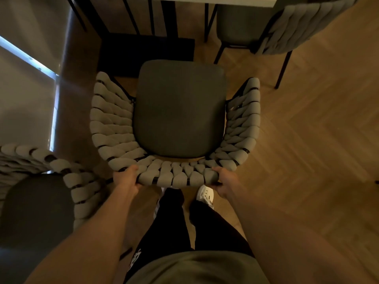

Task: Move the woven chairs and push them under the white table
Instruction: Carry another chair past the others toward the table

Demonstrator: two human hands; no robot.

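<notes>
A woven chair (178,111) with a dark seat cushion and a thick grey braided back stands right in front of me, its seat facing the white table (205,2) at the top edge. My left hand (127,177) grips the left part of the backrest's top rim. My right hand (223,181) grips the right part of the same rim. The chair's front edge sits just short of the table's dark base (147,52).
A second woven chair (297,29) is tucked partly under the table at the upper right. A third woven chair (41,191) stands close at my lower left. A wall and bright window strip (30,60) run along the left. Herringbone wood floor (317,140) lies to the right.
</notes>
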